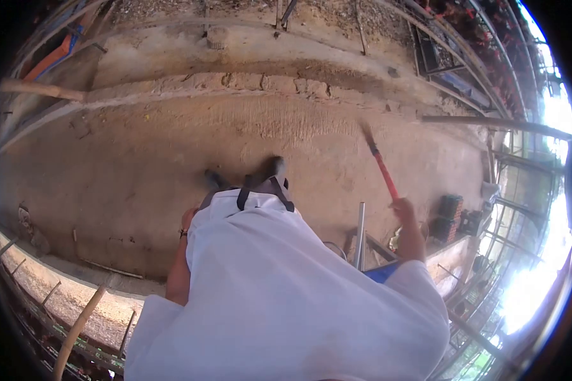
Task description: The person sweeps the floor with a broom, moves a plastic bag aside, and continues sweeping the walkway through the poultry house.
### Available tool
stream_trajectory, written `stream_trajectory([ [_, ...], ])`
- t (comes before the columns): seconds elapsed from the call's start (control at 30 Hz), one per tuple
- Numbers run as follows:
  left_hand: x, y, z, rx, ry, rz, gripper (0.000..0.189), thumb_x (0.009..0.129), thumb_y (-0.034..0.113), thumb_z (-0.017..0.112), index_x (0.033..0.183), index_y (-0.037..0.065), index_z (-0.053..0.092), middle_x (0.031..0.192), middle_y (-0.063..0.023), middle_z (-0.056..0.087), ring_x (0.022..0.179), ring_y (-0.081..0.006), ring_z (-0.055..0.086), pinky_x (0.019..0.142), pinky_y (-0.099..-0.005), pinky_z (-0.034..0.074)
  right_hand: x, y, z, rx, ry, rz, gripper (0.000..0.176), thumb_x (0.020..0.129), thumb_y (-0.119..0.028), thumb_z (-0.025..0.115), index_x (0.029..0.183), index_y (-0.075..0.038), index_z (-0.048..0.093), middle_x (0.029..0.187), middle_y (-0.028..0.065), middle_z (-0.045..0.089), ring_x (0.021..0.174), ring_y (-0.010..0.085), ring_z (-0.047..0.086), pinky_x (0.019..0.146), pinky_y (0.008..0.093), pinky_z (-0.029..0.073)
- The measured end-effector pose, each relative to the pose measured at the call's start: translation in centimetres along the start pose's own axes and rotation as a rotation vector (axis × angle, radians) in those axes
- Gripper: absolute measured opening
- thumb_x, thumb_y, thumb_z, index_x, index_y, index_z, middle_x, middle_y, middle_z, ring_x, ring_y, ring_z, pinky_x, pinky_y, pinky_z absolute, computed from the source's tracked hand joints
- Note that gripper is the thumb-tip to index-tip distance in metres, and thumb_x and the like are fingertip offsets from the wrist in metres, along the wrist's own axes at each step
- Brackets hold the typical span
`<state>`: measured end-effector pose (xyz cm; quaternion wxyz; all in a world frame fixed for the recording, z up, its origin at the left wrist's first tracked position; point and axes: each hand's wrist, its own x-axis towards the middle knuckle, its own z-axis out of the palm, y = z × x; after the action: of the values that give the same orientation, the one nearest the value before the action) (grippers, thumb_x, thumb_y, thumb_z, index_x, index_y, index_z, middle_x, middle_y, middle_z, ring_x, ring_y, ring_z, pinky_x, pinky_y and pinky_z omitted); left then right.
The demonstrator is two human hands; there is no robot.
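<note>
My right hand point(401, 210) is closed around the red handle of a broom point(384, 171), held out ahead and to the right. A black collar joins the handle to a brown, blurred bristle end, which overlaps the dusty floor in this view. My left hand point(189, 217) hangs low by my left thigh, with a dark band at the wrist. Its fingers are mostly hidden beside the white shirt point(254, 286). Below the shirt hem, black straps hang down, and my dark shoes stand on the concrete floor point(133, 171).
A low, crumbling ledge point(260, 82) runs across the front. Wooden poles jut in at left point(41, 89) and right point(496, 125). Stacked dark crates point(449, 213) and a grey metal pipe point(360, 235) stand at right. Cages point(496, 44) line the upper right.
</note>
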<state>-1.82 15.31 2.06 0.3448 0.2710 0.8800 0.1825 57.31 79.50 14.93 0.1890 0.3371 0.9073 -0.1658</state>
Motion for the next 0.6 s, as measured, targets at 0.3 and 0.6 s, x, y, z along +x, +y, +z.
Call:
stream_trajectory([
  [0.3, -6.4, -7.1, -1.0, -0.139, 0.109, -0.128, 0.021, 0.074, 0.016, 0.061, 0.092, 0.005, 0.061, 0.087, -0.0115, 0.064, 0.085, -0.0277, 0.060, 0.077, -0.0372, 0.048, 16.6, -45.5, 4.4, 1.010, -0.813, 0.279, 0.016, 0.066, -0.013, 0.062, 0.056, -0.006, 0.051, 0.049, 0.0022, 0.044, 0.042, 0.0129, 0.043, 0.039, 0.0298, 0.035],
  [0.6, -5.3, -3.7, -7.6, -1.300, 0.208, -0.914, 0.019, 0.078, 0.018, 0.058, 0.095, 0.011, 0.059, 0.075, 0.0001, 0.059, 0.063, -0.0125, 0.055, 0.057, -0.0259, 0.045, 18.8, -52.1, 2.7, -0.138, -0.520, -0.208, 0.030, 0.057, -0.020, 0.070, 0.083, -0.006, 0.065, 0.082, 0.0156, 0.065, 0.081, 0.0315, 0.063, 0.071, 0.0398, 0.050],
])
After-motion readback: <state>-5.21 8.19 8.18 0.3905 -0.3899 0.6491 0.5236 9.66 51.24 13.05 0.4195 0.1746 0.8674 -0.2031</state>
